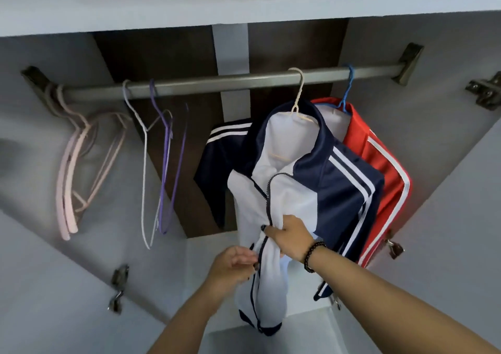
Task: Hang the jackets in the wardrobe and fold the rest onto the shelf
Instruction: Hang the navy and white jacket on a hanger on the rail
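Observation:
A navy and white track jacket [328, 180] hangs on a cream hanger [298, 104] from the wardrobe rail [217, 83]. Its zip is partly done up, with the collar open above. My right hand [290, 238] grips the white front panel beside the zip, at mid-height. Just below it, my left hand [233, 264] pinches the zip edge of the other front panel. Behind this jacket, a red jacket [379, 158] with white stripes hangs on a blue hanger [348, 90].
Several bare hangers hang left on the rail: pink ones [73, 169], a white one [143, 163], purple ones [165, 169]. A shelf [135, 3] spans above the rail. Open doors with hinges flank both sides; a lower white shelf [306, 324] lies beneath the jackets.

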Demonstrator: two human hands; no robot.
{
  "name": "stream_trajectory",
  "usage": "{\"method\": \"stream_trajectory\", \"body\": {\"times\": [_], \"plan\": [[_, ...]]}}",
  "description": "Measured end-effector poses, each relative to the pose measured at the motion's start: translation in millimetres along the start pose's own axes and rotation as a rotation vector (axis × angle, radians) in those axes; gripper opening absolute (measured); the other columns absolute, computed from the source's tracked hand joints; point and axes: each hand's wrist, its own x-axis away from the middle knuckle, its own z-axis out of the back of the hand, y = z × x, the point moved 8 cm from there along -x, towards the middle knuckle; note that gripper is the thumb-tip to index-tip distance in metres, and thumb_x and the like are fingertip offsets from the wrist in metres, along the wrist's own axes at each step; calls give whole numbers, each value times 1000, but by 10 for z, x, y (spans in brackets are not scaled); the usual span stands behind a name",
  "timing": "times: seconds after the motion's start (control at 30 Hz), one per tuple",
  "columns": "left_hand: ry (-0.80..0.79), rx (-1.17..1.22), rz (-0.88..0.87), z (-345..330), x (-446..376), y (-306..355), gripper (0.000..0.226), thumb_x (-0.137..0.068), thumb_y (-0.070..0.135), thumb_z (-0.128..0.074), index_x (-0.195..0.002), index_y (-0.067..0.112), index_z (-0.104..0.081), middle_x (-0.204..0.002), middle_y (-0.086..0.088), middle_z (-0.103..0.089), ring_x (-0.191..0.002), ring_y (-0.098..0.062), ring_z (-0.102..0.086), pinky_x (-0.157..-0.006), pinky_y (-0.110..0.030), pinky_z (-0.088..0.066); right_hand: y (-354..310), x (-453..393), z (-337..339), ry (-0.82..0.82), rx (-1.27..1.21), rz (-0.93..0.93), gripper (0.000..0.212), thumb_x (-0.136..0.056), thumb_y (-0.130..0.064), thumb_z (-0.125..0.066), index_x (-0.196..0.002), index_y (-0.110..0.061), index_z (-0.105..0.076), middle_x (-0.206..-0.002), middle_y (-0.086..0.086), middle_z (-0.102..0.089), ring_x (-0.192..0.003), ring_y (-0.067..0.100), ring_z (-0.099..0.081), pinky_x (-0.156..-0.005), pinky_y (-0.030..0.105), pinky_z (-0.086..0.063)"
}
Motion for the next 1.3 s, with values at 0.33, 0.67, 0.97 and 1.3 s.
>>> {"method": "stream_trajectory", "body": {"times": [0.33,0.67,0.97,1.3], "plan": [[178,-168,-101,-443,333,-121,21,-83,34,-75,-98,28,-62,-98,13,-69,-92,-3,-63,-69,-8,-44,-261,185,45,-162,-112,41,15,-88,-22,-62,-89,-11,-71,-83,8,-72,-70,17,-67,-47,24,-49],[334,139,-135,-595,707,201,11,-88,15,-70,-89,5,-70,-84,-14,-73,-75,-24,-71,-69,-44,-61,335,725,415,74,-288,122,13,-90,-12,-59,-89,-25,-63,-93,-5,-67,-86,4,-62,-78,16,-49],[261,310,-153,-754,810,694,10,-87,17,-69,-90,7,-69,-66,2,-63,-52,-8,-55,-54,-22,-49,1003,1429,104,-136,-156,87,41,-68,-68,-66,-98,-41,-58,-100,-22,-62,-92,-7,-55,-72,12,-46],[164,501,-117,-846,972,616,13,-90,26,-67,-94,14,-65,-87,-1,-73,-75,-11,-69,-63,-22,-52,846,1329,317,-33,-162,90,40,-87,-27,-67,-61,-3,-48,-54,-2,-45,-52,11,-47,-52,26,-42]]}}
